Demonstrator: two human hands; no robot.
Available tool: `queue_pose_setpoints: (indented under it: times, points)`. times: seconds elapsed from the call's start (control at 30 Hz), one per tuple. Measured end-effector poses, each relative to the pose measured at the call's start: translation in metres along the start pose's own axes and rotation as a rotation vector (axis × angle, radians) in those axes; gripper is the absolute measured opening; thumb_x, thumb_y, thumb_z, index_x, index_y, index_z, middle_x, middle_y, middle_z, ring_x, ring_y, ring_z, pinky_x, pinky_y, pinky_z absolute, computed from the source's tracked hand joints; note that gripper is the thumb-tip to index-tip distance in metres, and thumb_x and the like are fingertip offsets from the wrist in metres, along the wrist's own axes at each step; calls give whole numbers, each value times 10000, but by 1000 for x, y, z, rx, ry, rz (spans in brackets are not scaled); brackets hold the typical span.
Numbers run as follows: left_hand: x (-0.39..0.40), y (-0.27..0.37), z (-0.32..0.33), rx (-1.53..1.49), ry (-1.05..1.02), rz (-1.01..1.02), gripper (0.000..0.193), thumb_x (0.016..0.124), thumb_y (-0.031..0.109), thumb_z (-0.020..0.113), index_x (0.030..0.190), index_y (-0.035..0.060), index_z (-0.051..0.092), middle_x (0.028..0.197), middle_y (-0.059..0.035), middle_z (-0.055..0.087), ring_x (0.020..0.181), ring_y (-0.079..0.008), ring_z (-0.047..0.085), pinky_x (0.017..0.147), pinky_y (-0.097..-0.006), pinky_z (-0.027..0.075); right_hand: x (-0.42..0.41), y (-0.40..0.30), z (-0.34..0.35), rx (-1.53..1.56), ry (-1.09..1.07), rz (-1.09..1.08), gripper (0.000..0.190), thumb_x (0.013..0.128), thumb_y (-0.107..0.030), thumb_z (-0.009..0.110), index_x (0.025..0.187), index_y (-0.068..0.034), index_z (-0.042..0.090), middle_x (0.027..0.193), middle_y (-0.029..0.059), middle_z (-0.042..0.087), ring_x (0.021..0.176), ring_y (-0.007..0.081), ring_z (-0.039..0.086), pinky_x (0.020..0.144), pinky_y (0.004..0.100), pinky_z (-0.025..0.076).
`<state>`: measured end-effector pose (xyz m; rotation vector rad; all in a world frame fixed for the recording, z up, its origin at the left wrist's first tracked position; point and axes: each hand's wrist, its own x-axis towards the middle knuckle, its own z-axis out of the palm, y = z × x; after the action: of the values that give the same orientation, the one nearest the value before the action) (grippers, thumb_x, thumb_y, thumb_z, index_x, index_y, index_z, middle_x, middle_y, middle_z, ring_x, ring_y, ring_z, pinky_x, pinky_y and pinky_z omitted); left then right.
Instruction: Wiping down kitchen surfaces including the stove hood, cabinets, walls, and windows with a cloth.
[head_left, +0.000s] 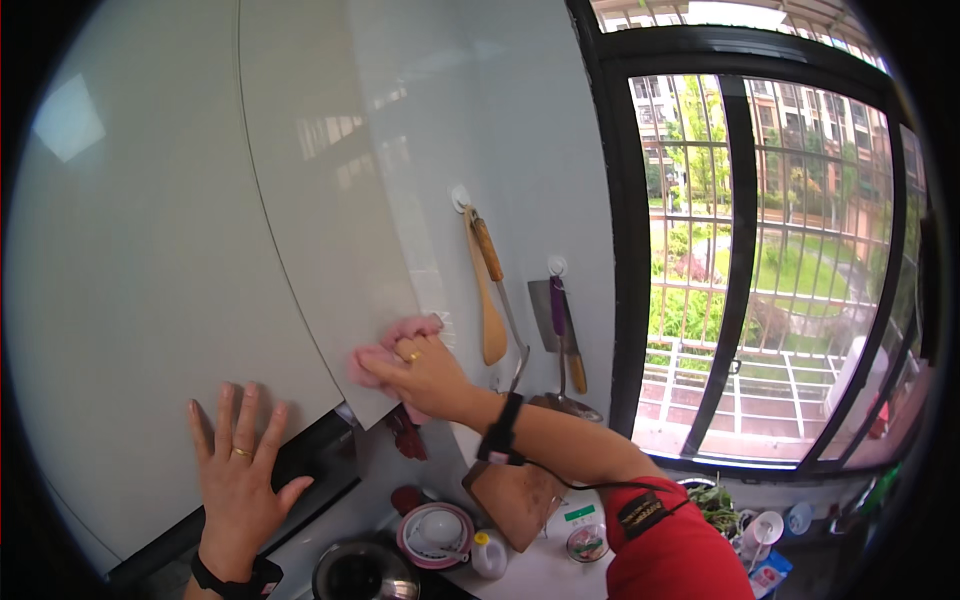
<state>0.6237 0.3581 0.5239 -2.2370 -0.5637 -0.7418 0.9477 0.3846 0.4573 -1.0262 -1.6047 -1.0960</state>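
Note:
My right hand (424, 375) grips a crumpled pink cloth (367, 365) and presses it against the narrow glossy cabinet panel (315, 150), near its lower right edge. Part of the cloth is hidden under my fingers. My left hand (244, 450) rests with fingers spread on the lower part of the wide cabinet door (150, 285), holding nothing. A dark seam runs between the door and the narrow panel. Below the door's bottom edge is a black range hood (319, 457).
A wooden spatula (489, 330), a ladle and a cleaver (541, 304) hang from wall hooks. Underneath stand a wok (366, 574), stacked bowls (439, 529), a white bottle with a yellow cap (489, 555) and a wooden cutting board (517, 502). A barred window (739, 262) is at right.

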Motion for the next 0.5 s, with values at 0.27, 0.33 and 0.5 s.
queue_pose_setpoints:
  times: [0.27,0.33,0.5]
  points:
    - [-2,0,2,-37,-100,-63,851,524,307,860,1307,137,573,1549,-153,319,1443,-419,246,1149,-694,140,76,115,-140,-265,4,381,336,885,-130,564,1201,-222,634,928,115,590,789,307,607,708,400,502]
    - [0,-1,7,-52,-97,-62,832,526,300,861,1293,145,581,1550,-152,318,1443,-421,244,1148,-696,140,90,150,-177,-662,24,299,358,873,-166,584,1225,-222,618,998,121,594,901,298,606,770,413,492]
    - [0,3,-1,-20,-96,-75,825,540,280,864,1307,166,582,1562,-154,303,1448,-427,230,1144,-697,131,19,240,-182,-1038,-237,57,419,873,-143,594,1290,-177,588,1268,129,565,1206,323,512,990,494,400]
